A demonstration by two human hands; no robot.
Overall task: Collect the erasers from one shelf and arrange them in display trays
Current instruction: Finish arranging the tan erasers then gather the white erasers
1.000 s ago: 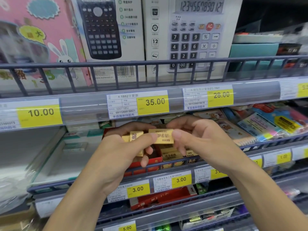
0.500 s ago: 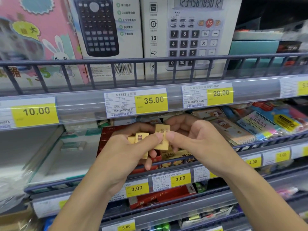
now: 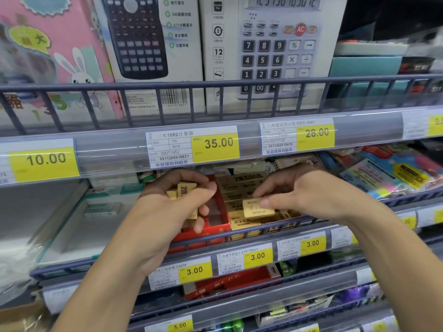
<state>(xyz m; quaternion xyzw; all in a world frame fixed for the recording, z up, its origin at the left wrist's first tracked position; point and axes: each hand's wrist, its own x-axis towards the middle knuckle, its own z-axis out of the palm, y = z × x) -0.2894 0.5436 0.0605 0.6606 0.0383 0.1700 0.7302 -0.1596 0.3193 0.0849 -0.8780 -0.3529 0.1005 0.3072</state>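
A red display tray (image 3: 217,230) sits on the middle shelf, its right part filled with gold-wrapped erasers (image 3: 242,188) and its left compartments bare. My left hand (image 3: 167,212) is closed around a small stack of gold erasers (image 3: 185,189) over the tray's left side. My right hand (image 3: 299,195) pinches one gold eraser (image 3: 256,208) flat against the rows in the tray's front right.
A grey wire rail (image 3: 239,232) runs along the shelf front, with yellow price tags (image 3: 257,256) below. The upper shelf edge (image 3: 215,143) hangs just above my hands. Boxed calculators (image 3: 275,44) stand above. Green-white boxes (image 3: 103,209) lie left, colourful packs (image 3: 395,173) right.
My hands were together passing an eraser in front of the tray. Now they have parted: the right hand has carried one eraser down and right onto the tray rows.
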